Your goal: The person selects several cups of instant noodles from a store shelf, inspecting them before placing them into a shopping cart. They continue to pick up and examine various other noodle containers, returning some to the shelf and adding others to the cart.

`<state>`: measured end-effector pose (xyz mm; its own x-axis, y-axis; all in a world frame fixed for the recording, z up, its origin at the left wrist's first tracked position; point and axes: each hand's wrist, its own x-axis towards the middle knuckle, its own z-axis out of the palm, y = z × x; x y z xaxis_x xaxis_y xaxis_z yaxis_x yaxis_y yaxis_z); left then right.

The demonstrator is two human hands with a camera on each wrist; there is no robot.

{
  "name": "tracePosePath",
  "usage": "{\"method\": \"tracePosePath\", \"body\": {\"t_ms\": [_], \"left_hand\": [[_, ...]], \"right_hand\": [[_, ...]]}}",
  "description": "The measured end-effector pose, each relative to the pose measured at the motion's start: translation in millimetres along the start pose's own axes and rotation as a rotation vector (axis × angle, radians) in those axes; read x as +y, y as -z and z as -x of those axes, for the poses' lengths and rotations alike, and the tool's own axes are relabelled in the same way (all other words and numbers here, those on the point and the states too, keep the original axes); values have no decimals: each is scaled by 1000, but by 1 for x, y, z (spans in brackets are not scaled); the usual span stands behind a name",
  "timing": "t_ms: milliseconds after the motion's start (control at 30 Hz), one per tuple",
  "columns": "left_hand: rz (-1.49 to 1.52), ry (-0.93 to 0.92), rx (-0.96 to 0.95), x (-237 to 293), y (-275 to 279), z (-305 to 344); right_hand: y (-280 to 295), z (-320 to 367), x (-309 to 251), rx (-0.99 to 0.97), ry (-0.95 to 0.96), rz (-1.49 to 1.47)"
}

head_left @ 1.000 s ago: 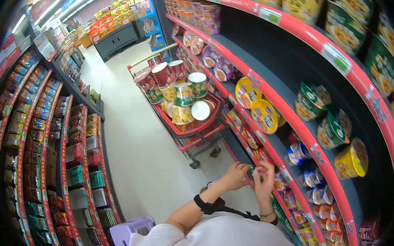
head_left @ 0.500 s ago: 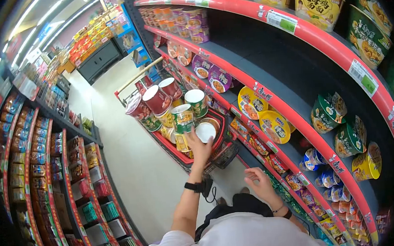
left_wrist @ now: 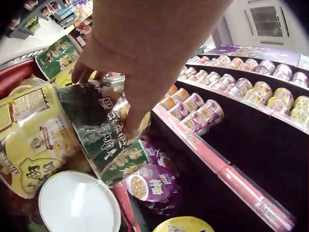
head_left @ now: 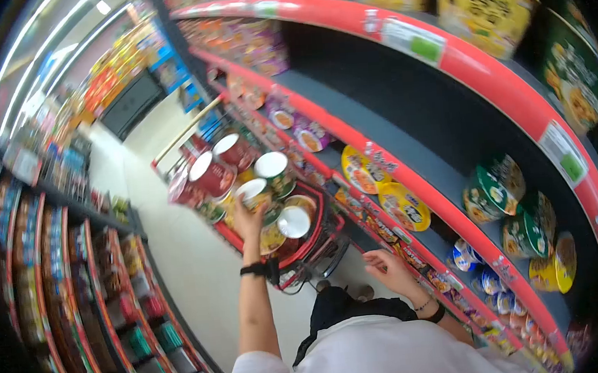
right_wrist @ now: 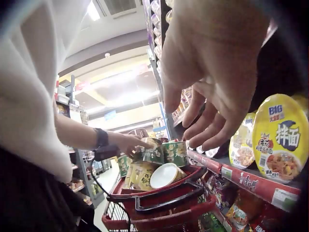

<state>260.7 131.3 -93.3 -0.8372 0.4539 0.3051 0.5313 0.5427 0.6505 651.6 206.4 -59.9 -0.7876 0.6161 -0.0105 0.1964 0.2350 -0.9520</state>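
My left hand reaches into the loaded shopping cart and grips a green instant noodle tub. In the left wrist view, thumb and fingers span the tub's two sides. Close beside it are a yellow noodle tub and a tub with a white lid. Red noodle tubs stand farther back in the load. My right hand hangs in front of my body near the shelf, fingers loosely bent and nothing held, as the right wrist view also shows.
A red basket sits at the cart's near end; the cart handle is at the far end. Red-edged shelves with noodle bowls run along the right. Packaged goods fill the shelves on the left.
My hands were together by the right shelf. The left then reached out to the cart and moved onto the green tub; the right dropped back, loose. The head view has turned.
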Motion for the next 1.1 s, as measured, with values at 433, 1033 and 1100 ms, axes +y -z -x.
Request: {"method": "tracePosePath", "body": {"t_ms": [433, 1033, 1100], "left_hand": [[1449, 306, -796, 131, 31, 52], [1154, -495, -1684, 285, 11, 104], [1155, -447, -1745, 286, 4, 116]], "right_hand": [[-16, -55, -48, 367, 188, -3], [48, 65, -131, 1273, 273, -170], [51, 71, -138, 1318, 269, -163]]}}
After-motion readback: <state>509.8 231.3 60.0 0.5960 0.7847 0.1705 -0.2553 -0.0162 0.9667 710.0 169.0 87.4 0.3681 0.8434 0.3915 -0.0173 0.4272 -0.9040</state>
